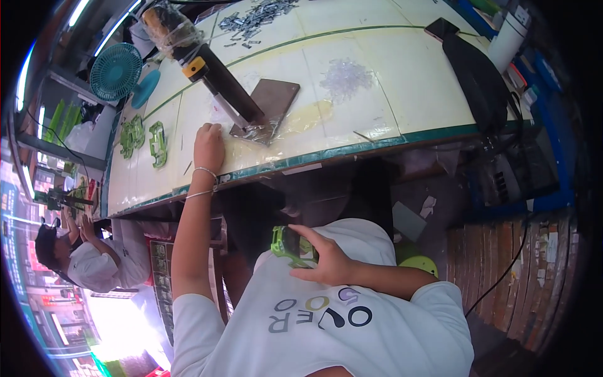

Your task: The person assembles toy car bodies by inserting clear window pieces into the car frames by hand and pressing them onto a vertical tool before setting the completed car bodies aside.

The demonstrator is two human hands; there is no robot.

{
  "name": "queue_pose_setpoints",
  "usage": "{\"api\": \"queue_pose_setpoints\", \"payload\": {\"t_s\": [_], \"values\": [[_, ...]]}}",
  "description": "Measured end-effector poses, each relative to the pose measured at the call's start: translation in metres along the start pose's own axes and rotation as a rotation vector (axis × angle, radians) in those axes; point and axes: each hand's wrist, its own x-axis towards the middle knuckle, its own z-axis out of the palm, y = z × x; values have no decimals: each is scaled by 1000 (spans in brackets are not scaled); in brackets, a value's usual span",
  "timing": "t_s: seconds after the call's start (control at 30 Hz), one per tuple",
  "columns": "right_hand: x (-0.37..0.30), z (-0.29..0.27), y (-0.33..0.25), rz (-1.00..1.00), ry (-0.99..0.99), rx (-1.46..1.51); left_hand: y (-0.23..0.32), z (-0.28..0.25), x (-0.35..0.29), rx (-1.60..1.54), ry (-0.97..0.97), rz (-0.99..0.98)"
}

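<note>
My right hand [330, 259] is wrapped round a green plastic frame [286, 246] with cut-out openings, close in front of my white shirt. Up on the worktable [251, 164], near its front edge, rests my left hand [209, 149]. Its fingers are curled in, and whatever they may hold is hidden. Just right of that hand stands a bench press [229, 88] with a black column, yellow collar and plastic-wrapped top, fixed on a brown base plate [276, 100]. Left of the hand lie a single green frame [157, 144] and a small cluster of similar green frames [132, 136].
Clear small parts [347, 79] lie right of the press; a pile of dark metal pieces [256, 19] lies farther back. A teal fan [117, 71] stands at left, a black bag [478, 85] at right. Another person [103, 264] sits at far left. Stacked boards [496, 276] stand at lower right.
</note>
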Motion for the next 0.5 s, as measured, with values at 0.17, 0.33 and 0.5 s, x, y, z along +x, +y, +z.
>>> {"api": "queue_pose_setpoints", "payload": {"t_s": [0.17, 0.33, 0.5], "values": [[-5, 0, 3, -25, 26, 29, 6, 2, -8, -6, 58, -7], [-5, 0, 1, -26, 20, 92, 2, 4, -7, 64, 72, -49], [-10, -5, 1, -27, 54, 92, 3, 4, -6, 103, 76, -31]]}}
